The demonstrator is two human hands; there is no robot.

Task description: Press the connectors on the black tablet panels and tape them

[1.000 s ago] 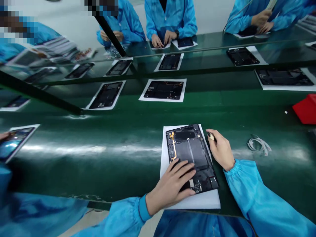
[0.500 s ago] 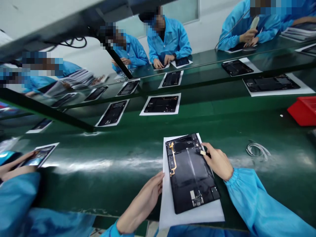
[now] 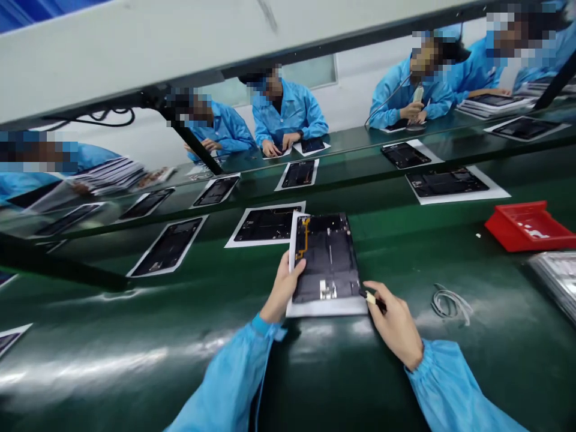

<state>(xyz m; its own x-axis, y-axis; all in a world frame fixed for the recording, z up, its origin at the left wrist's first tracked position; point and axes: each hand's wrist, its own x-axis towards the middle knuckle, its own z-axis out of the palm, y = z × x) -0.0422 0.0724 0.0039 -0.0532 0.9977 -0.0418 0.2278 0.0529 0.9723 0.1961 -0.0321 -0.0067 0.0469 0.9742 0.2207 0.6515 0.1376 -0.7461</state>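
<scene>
An opened black tablet (image 3: 330,252) lies on a white sheet (image 3: 326,308), with its inner parts and a yellow-orange ribbon cable showing. My left hand (image 3: 284,288) grips the left side of the tablet and sheet, thumb on top and fingers out of sight beneath. At the lower right corner, my right hand (image 3: 396,321) is closed in a pinch around a small dark tool (image 3: 373,299) with a pale band. The tool's tip is close to the tablet's edge; whether it touches I cannot tell.
Other opened tablets on white sheets lie ahead, one (image 3: 265,225) partly behind mine. On the right are a coiled pale cord (image 3: 450,303), a red bin (image 3: 531,225) and a stack of flat items (image 3: 558,279). A dark post (image 3: 58,258) crosses at left. Co-workers in blue sit opposite.
The tablet and sheet have moved forward, away from me. My left hand has gone from beside the sheet to gripping it. My right hand has shifted down to the tablet's lower corner.
</scene>
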